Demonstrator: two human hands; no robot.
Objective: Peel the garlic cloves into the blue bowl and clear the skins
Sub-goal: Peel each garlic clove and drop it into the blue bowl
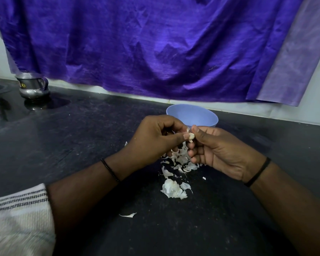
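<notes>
Two curled hands, left hand [155, 137] and right hand [218, 150], both pinching one papery garlic clove [191, 136] before the smooth round blue bowl [196, 115].

Blue bowl [192, 115], purple cloth [146, 48], white skins [174, 189], possibly black-striped sleeve [18, 200]

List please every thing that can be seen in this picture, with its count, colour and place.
bowl: one, light blue, on the counter just behind the hands.
garlic clove: one, whitish, pinched between both hands.
garlic skins: many loose pieces, white, on the counter under and in front of the hands.
metal jug: one, silver, far left by the wall.
counter: one, black.
cloth: one, purple, hanging on the wall behind.
wristbands: two, black, one on each wrist.
sleeve: one, white with dark stripes, lower left.
left hand: pinches the clove.
right hand: pinches the clove.
</notes>
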